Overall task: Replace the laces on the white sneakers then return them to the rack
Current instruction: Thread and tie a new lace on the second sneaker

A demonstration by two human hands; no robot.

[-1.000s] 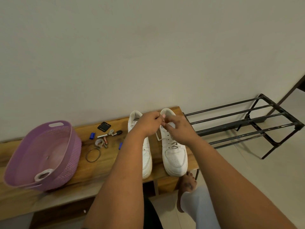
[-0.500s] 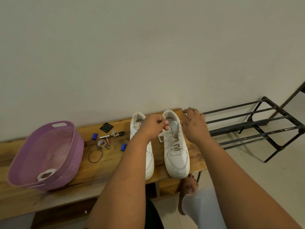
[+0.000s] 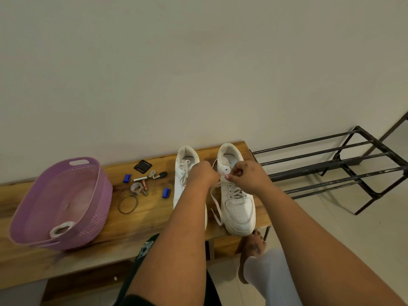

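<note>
1. Sneakers stand side by side at the right end of the wooden table (image 3: 154, 219), heels toward the wall: the left sneaker (image 3: 184, 173) is partly hidden by a forearm, while the right sneaker (image 3: 239, 206) is the one being worked on.
2. Both hands meet over the upper eyelets of the right sneaker, probably because the lacing there is nearly finished or about to be tied.
3. The left hand (image 3: 202, 175) has its fingers curled round the lace (image 3: 215, 204), whose loose length trails down between the two shoes.
4. The right hand (image 3: 249, 175) pinches something small at its fingertips, most likely the other lace end; the end itself is too small to make out.
5. The rack (image 3: 344, 166), made of dark metal bars, stands on the floor just to the right of the table, close by for returning the pair.
6. A purple basket (image 3: 97, 195) sits at the table's left, with small odds and ends, including a bangle (image 3: 128, 204), lying between it and the shoes.
</note>
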